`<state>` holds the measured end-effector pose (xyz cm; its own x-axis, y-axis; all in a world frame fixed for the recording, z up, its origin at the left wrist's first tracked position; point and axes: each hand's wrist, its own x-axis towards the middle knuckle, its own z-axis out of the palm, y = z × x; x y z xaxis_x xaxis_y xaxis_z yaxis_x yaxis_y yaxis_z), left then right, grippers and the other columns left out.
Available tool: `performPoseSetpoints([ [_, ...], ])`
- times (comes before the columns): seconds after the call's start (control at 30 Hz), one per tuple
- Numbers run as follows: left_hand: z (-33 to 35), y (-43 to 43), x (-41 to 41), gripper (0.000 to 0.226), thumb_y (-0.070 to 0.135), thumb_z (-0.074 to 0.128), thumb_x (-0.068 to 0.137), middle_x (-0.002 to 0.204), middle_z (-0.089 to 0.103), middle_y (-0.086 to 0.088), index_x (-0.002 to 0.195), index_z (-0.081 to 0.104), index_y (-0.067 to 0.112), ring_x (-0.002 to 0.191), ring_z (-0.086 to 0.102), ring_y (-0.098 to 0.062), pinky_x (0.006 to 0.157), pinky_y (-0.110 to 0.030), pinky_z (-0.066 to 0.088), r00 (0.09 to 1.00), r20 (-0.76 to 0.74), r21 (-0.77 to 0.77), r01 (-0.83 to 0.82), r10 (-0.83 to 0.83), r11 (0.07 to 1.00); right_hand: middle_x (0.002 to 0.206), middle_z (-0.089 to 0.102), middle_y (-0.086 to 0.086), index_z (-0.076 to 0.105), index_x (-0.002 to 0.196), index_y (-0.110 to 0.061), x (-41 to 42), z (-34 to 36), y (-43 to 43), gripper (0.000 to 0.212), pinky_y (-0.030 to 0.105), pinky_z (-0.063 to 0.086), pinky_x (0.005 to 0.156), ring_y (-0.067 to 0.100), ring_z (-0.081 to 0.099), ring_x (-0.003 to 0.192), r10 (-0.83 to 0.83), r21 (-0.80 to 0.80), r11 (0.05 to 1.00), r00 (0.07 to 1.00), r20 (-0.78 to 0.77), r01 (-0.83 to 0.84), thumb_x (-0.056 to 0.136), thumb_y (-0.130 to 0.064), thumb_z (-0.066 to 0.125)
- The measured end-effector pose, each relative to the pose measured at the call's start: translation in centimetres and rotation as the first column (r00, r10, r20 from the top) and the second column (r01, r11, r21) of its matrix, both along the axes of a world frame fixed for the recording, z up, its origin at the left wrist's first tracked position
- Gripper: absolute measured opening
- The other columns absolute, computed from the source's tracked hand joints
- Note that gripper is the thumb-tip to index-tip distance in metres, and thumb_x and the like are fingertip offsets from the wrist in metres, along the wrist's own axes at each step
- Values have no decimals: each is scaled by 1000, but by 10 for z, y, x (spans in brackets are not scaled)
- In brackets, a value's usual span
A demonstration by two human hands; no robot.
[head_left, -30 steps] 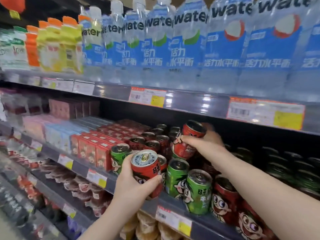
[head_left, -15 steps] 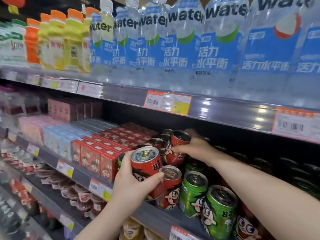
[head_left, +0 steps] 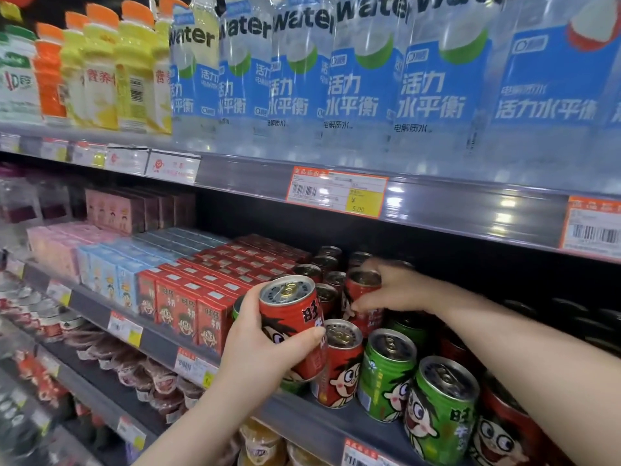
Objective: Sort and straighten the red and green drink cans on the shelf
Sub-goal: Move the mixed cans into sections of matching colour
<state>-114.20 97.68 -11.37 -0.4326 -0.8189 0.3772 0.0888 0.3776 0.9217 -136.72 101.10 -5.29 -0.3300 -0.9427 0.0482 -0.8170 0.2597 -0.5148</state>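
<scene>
Shelf: the middle shelf carries cartons on its left part and cans to the right of them, under a grey upper shelf.
Water bottles: a row of large water bottles with blue labels stands on the upper shelf, with yellow bottles to their left.
Cartons: red cartons stand in rows just beside the cans, with blue cartons further left.
Front cans: a front red can stands upright at the shelf edge, with two green cans to its right, the nearer one tilted; dark can tops show in rows behind.
Lifted red can: the lifted red can is held off the shelf, tilted, in front of its edge and just left of the front red can.
Back red can: the back red can sits in the row behind the front red can, roughly upright; whether it touches the shelf cannot be told.
Left hand: the left hand holds the lifted red can, its fingers and thumb wrapped round the body.
Right hand: the right hand grips the back red can, fingers curled over its rim, thumb on its side.
Price tag: an orange and yellow price tag sits on the upper shelf's rail.
</scene>
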Motion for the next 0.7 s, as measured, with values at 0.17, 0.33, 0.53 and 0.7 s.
performPoseSetpoints([
  [0.17,1,1,-4,61,32,84,61,105,59,21,104,43,46,96,57,3,81,-25,48,999,24,-8,37,-37,999,131,52,3,47,128,-19,-1,-28,-13,63,25,45,86,17,53,113,16,129,992,988,-154,4,71,-28,73],
  [0.33,-7,6,-2,66,27,85,58,101,62,21,108,46,42,87,57,15,73,-16,47,997,12,10,72,-72,997,131,53,-1,52,127,-21,-1,-18,-1,57,28,43,96,17,52,118,-6,96,995,987,-163,22,77,-43,68],
  [0.53,-19,25,-10,66,31,86,47,97,60,35,102,50,42,89,59,12,64,-2,45,980,8,3,197,-197,980,132,49,-4,43,131,-29,21,-10,53,77,30,45,94,15,50,114,142,350,937,901,-410,12,67,-64,66],
  [0.7,-31,40,-22,70,40,84,41,102,58,37,102,50,49,94,57,13,70,-2,43,973,51,-28,226,-224,974,122,56,-1,47,125,-27,35,-18,59,67,30,48,82,18,55,104,64,220,975,893,-446,39,67,-52,71],
])
